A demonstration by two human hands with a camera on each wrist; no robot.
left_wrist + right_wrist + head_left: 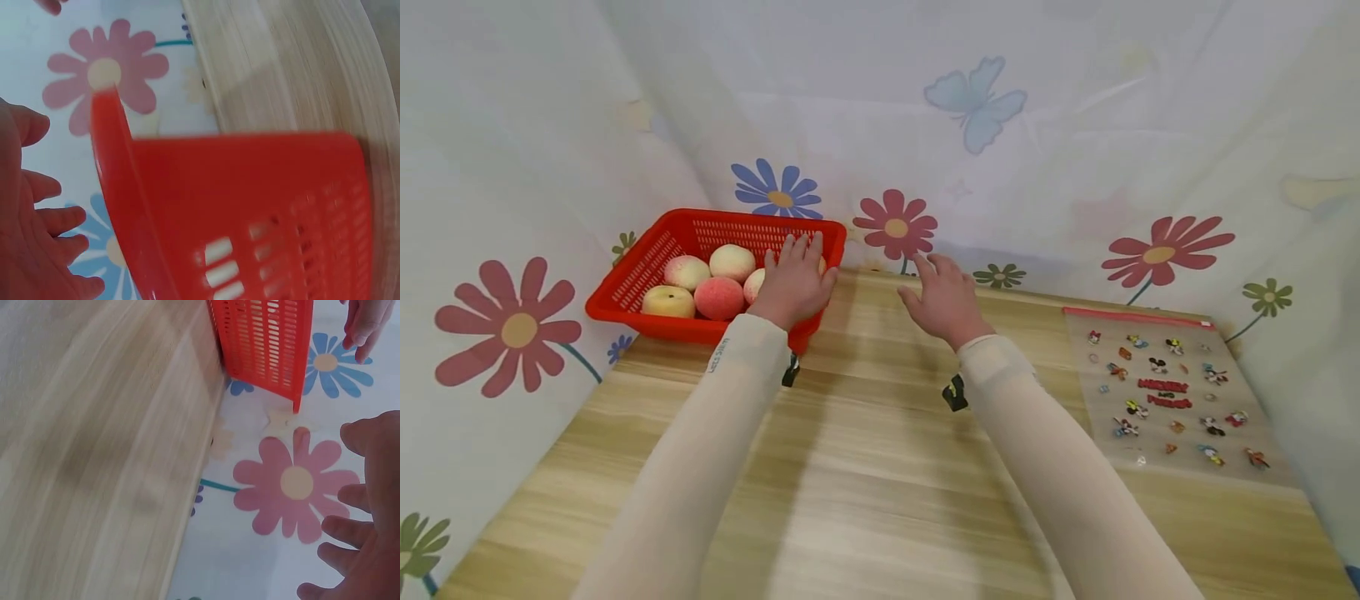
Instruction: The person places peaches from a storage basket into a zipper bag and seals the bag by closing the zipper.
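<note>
Left hand (792, 282) is over the near right corner of the red basket (647, 265) up at 11 o'clock on the desk (880, 467), fingers straight and spread above the peaches (718, 296), gripping nothing. Right hand (945, 300) hovers open just right of the basket, holding nothing. Looks like the reach-in stage to me; next it'd need fingers curling round one peach.
</note>
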